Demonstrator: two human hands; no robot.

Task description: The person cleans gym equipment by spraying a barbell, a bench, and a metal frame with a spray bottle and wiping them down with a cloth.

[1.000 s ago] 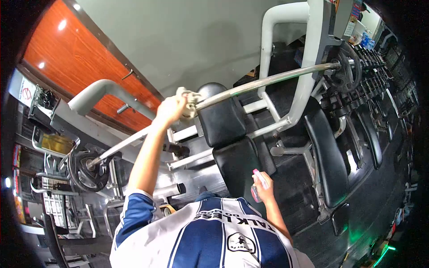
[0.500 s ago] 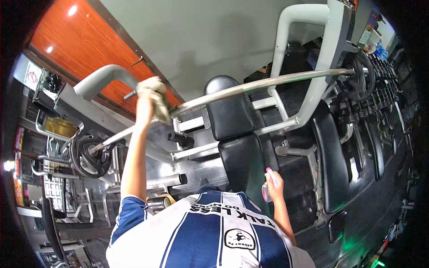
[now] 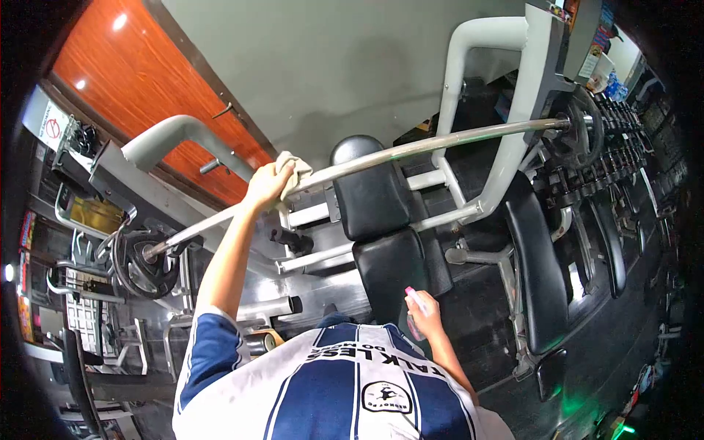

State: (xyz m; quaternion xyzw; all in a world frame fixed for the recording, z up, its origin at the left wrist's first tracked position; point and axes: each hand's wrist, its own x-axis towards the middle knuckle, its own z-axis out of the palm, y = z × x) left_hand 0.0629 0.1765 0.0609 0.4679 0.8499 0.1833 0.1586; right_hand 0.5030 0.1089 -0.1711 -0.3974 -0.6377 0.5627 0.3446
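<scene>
My left hand [image 3: 268, 185] is closed around a pale cloth [image 3: 295, 169], which is pressed on the metal bar of a barbell [image 3: 440, 141], left of the bench. Down by my shirt, my right hand [image 3: 428, 317] grips a small clear spray bottle [image 3: 416, 327] with a pink top. The fingers cover part of the bottle. Below the bar stands a black padded bench [image 3: 372, 194], its pads lying past my right hand. Black weight plates sit at both bar ends, the left plate [image 3: 144, 264] and the right plate [image 3: 579, 128].
Grey rack uprights [image 3: 517, 139] stand either side of the bench. Another black bench [image 3: 539, 271] is to the right, with a dumbbell rack [image 3: 605, 172] behind it. An orange wood panel [image 3: 158, 95] and a grey wall [image 3: 323, 66] lie beyond the bar. More gym machines fill the left.
My left hand and the cloth have shifted right along the bar. My right hand has moved left with the spray bottle, nearer my body's middle. The view has shifted slightly.
</scene>
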